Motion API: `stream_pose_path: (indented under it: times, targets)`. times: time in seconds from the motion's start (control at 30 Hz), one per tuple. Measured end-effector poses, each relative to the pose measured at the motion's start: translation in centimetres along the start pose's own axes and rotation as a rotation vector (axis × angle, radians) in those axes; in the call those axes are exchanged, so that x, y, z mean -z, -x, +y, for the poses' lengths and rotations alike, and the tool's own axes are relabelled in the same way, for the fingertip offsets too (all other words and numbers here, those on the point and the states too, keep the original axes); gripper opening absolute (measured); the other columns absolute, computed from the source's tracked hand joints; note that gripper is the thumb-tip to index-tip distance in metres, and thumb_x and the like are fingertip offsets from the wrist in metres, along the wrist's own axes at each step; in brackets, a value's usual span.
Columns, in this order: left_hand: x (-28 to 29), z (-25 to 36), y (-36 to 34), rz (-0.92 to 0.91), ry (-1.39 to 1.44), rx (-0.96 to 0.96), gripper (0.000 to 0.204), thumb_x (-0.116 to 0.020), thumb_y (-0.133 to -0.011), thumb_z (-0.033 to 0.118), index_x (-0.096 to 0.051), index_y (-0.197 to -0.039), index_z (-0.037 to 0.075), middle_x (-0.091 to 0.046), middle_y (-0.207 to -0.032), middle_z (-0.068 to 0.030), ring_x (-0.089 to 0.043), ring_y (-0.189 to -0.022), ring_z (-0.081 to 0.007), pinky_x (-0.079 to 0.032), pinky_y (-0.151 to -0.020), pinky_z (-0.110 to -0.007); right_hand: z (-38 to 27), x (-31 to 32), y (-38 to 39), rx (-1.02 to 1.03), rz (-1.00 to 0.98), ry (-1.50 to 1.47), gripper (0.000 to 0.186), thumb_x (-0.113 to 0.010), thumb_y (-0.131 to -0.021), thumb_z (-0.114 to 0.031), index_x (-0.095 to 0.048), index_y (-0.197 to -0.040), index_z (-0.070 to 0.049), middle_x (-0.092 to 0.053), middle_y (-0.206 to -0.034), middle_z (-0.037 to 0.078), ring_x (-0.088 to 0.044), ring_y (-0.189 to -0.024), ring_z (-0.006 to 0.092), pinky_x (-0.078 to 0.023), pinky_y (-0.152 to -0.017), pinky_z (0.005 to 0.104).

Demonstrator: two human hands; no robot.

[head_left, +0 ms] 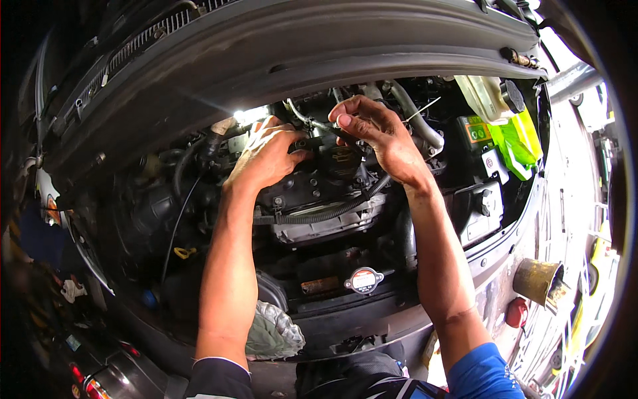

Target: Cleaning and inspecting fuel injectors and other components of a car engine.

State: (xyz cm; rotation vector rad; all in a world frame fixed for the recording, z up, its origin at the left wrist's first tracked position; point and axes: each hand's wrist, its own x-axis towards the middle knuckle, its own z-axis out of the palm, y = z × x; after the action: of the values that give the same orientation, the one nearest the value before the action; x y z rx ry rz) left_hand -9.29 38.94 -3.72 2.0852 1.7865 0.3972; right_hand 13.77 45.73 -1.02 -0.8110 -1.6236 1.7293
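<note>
Both hands in the engine bay, over the far half of the engine (pixel 312 189), well back from the bay's near edge.

Left hand (pixel 262 159): back of hand up, fingers bent over the engine's far side, left of the oil filler cap (pixel 342 159). Thumb stands off the index finger, dark gap between them. Other fingertips lost in glare and shadow; can't tell if they're clamped on anything.

Right hand (pixel 385 139): raised just right of the filler cap, fingers curled, thumb and index tips drawn close. Thin cable (pixel 299 114) runs from between the hands to right by that thumb. Can't tell if it's pinched or just passing behind. Slim white strip (pixel 423 110) sticks out on the right side of this hand; attachment hidden.

Nearer in: corrugated loom (pixel 319 218) across the engine front, below both hands. Radiator cap (pixel 364 280) mid-bay by the near edge, yellow dipstick handle (pixel 185 253) toward the left side.

Bay's far right corner: pale reservoir (pixel 482 93) with black cap, bright green bag (pixel 513 149) beside it. Whitish tank (pixel 484 211) along the right edge. Clear plastic bag (pixel 274 332) at the near edge, beside the left forearm. Hood (pixel 292 46) up over the far edge.
</note>
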Motion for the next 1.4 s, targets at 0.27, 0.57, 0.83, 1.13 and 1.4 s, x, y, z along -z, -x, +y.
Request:
stream_pose_path:
  times: [0.27,0.57,0.83,1.13,1.4]
  targets:
    - [-0.4,0.5,-0.4,-0.011,-0.054,0.048,0.032,-0.076,-0.089,0.024,-0.077,-0.116,0.008,-0.073,-0.114,-0.0171,-0.058,-0.12,-0.0368,-0.042,-0.107,-0.05,0.7,0.3,-0.2,-0.008,-0.009,0.004,0.033,-0.071,-0.102,-0.036,-0.071,-0.112,-0.004,-0.07,-0.11,0.005,-0.063,-0.104,0.0134,-0.051,-0.091,0.0306]
    - [-0.8,0.4,-0.2,0.016,-0.09,0.06,0.031,-0.075,-0.088,0.022,-0.077,-0.115,0.006,-0.072,-0.117,-0.0178,-0.058,-0.121,-0.0369,-0.043,-0.106,-0.051,0.2,-0.2,-0.4,-0.033,-0.007,0.003,0.029,-0.07,-0.102,-0.032,-0.071,-0.111,-0.005,-0.07,-0.105,0.003,-0.061,-0.097,0.0116,-0.05,-0.086,0.0291]
    - [0.0,-2.6,0.1,-0.042,0.117,-0.057,0.042,-0.078,-0.09,0.03,-0.075,-0.125,0.007,-0.071,-0.124,-0.0176,-0.066,-0.116,-0.0355,-0.049,-0.103,-0.044,1.2,-0.1,-0.1,0.0,-0.045,-0.02,0.016,-0.071,-0.098,-0.012,-0.069,-0.111,-0.003,-0.07,-0.103,0.004,-0.064,-0.103,0.013,-0.05,-0.094,0.0311]
    - [0.5,-3.5,0.4,0.537,0.507,0.276,0.031,-0.068,-0.104,0.028,-0.077,-0.115,0.0,-0.074,-0.088,-0.0036,-0.061,-0.072,-0.0088,-0.049,-0.068,-0.026,0.5,0.9,-0.1,0.105,0.092,0.305,0.018,-0.068,-0.099,-0.008,-0.069,-0.116,-0.002,-0.071,-0.105,0.005,-0.066,-0.103,0.0143,-0.051,-0.096,0.0329]
    - [0.2,-2.5,0.5,0.856,0.392,0.15,0.026,-0.067,-0.105,0.02,-0.076,-0.111,-0.003,-0.075,-0.087,-0.0043,-0.059,-0.077,-0.0082,-0.048,-0.073,-0.026,0.8,0.3,-0.1,0.156,0.179,0.308,0.018,-0.068,-0.099,-0.011,-0.069,-0.115,-0.002,-0.076,-0.101,0.01,-0.072,-0.098,0.0184,-0.054,-0.092,0.0339]
